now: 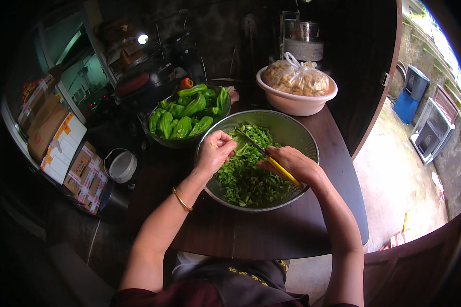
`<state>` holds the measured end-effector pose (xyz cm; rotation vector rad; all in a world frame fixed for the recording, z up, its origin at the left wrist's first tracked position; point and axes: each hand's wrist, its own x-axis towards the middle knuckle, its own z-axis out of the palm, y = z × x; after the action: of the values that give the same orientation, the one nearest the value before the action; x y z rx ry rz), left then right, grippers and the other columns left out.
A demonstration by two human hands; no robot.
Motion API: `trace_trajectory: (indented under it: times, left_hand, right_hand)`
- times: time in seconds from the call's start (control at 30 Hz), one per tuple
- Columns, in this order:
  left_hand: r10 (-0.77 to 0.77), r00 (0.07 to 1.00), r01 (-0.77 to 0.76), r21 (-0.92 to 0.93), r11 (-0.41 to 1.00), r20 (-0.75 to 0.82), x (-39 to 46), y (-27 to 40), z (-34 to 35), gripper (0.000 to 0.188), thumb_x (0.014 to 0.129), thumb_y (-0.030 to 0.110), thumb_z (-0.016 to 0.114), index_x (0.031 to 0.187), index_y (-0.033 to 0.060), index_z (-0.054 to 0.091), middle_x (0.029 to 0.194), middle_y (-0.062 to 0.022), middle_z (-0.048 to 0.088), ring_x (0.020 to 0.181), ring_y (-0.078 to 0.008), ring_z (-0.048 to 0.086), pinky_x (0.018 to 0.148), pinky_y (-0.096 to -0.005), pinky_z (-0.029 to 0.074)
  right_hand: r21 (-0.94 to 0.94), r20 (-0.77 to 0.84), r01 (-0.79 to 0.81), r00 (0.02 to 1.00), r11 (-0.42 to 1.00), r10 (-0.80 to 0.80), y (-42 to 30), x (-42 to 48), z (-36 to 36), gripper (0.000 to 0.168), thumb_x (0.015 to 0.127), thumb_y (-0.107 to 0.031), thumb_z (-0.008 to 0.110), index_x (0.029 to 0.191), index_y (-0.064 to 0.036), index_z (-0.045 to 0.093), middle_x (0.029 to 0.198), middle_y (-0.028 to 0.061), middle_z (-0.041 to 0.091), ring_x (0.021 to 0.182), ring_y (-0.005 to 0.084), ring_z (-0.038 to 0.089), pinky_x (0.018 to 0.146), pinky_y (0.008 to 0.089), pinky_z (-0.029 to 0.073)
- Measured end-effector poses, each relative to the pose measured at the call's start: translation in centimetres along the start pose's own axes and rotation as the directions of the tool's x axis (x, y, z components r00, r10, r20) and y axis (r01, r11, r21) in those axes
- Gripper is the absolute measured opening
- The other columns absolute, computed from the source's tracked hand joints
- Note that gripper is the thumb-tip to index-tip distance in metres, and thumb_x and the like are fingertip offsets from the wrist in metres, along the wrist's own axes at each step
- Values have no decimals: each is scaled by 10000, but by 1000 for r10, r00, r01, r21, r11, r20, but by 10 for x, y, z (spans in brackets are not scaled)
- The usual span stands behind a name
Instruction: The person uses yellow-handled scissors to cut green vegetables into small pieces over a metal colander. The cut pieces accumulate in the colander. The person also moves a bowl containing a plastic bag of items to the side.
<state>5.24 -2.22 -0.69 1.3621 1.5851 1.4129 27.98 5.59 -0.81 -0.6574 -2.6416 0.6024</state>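
Over a round mesh metal colander [296, 132], my left hand [216, 149] pinches a piece of green pepper [240, 145] between thumb and fingers. My right hand [290, 163] grips yellow-handled scissors [282, 172], whose blades point up and left at the pepper piece. Chopped green pepper [249, 178] covers the bottom of the colander beneath both hands. Behind it to the left, a bowl [173, 143] is heaped with whole green peppers [188, 111]. One red pepper [186, 83] shows at the far edge of that bowl.
A pinkish-white basin [297, 105] at the table's back right holds a tied clear bag of light-brown food pieces [297, 78]. The dark wooden table [253, 238] has a curved right edge. Cardboard boxes [82, 172] and a small bucket [123, 165] stand left. A doorway opens at right.
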Motion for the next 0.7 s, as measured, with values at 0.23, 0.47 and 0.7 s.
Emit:
trace_trajectory:
  times: [0.23, 0.47, 0.7]
  left_hand:
    - [-27, 986, 18, -57, 998, -164, 3, -3, 0, 125, 859, 89, 653, 882, -5, 574, 698, -41, 628, 585, -94, 604, 470, -210, 449]
    - [42, 997, -42, -2, 999, -64, 2, -3, 0, 106, 858, 75, 656, 876, 4, 580, 714, -48, 639, 602, -97, 615, 480, -209, 452]
    - [1, 988, -7, -42, 999, -151, 4, -7, -2, 117, 855, 73, 658, 888, -2, 574, 726, -62, 650, 590, -101, 620, 472, -213, 454]
  right_hand:
    - [4, -36, -18, 999, 1000, 18, 0, -1, -1, 464, 923, -447, 590, 842, 7, 542, 713, 205, 605, 716, 407, 608, 627, 461, 463]
    - [-34, 14, 20, 1000, 999, -19, -1, -1, 0, 462, 925, -444, 587, 842, 8, 542, 713, 206, 603, 713, 407, 606, 632, 460, 462]
    - [6, -48, -8, 999, 1000, 8, -3, -1, -3, 465, 927, -452, 580, 864, 8, 553, 718, 209, 605, 722, 408, 607, 643, 462, 468]
